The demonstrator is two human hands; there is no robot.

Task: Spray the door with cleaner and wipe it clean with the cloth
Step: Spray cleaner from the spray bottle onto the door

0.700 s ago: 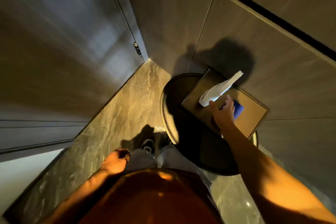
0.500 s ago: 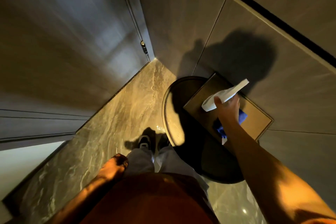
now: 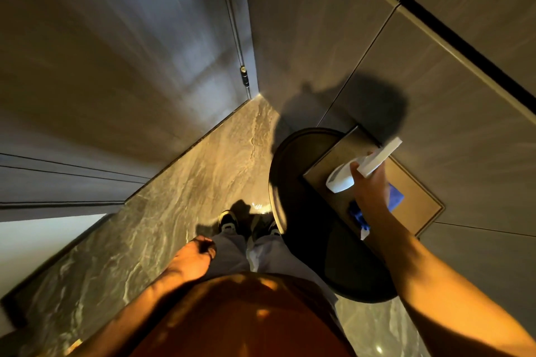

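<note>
My right hand [image 3: 369,188] grips a white spray bottle [image 3: 345,175] by its neck, lifted just above a brown square tray [image 3: 417,206]. A blue cloth [image 3: 391,197] lies on that tray, partly hidden under my wrist. The grey wood-grain door [image 3: 116,66] fills the left side, with a black hinge [image 3: 245,77] at its right edge. My left hand [image 3: 194,261] hangs by my thigh with its fingers curled and nothing in it.
The tray rests on a round black side table [image 3: 293,159] against the tiled wall [image 3: 435,81] on the right. A marble floor [image 3: 174,211] runs between door and table. My shoes [image 3: 229,220] stand close to the table's edge.
My right hand has closed on the spray bottle and raised it off the tray. The view has shifted slightly; my left hand stays by my thigh.
</note>
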